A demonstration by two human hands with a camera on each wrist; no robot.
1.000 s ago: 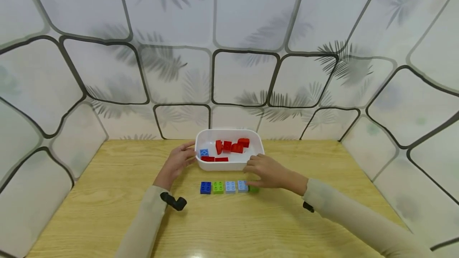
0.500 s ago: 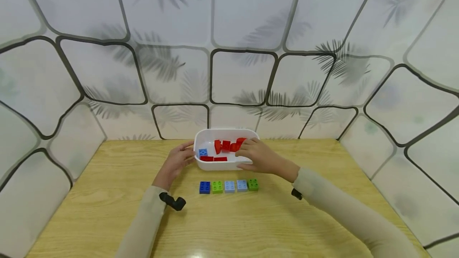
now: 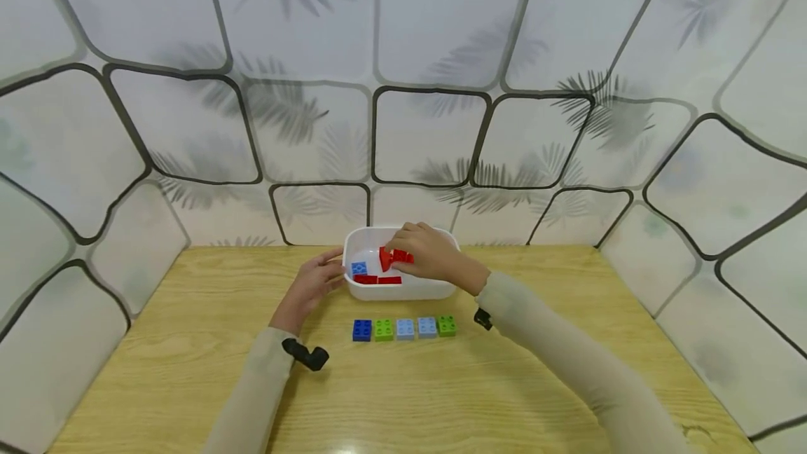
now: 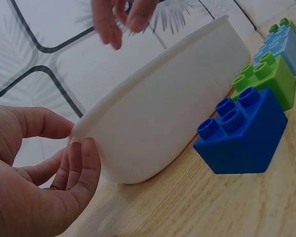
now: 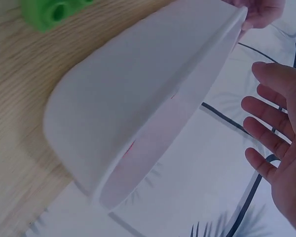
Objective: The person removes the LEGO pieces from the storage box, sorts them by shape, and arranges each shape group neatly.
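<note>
A white plastic box point(image 3: 403, 291) stands at the back of the table. Red toy blocks point(image 3: 384, 258) of differing shapes and a blue one point(image 3: 359, 268) lie in it. My left hand point(image 3: 312, 286) touches the box's left end from outside with its fingertips. Over the box's right half hovers my right hand point(image 3: 425, 252), its fingers apart and nothing between them in the right wrist view; it hides some red blocks. In front stands a row: a dark blue brick point(image 3: 362, 331), a lime brick point(image 3: 384, 330), two light blue bricks point(image 3: 405, 329) and a green brick point(image 3: 447, 326).
Beneath everything is a light wooden table point(image 3: 391, 398). A patterned fabric wall point(image 3: 429, 139) rises right behind the box and along both sides.
My right hand has left the green brick at the row's right end and moved left and back over the box. The left hand and the box have stayed put.
</note>
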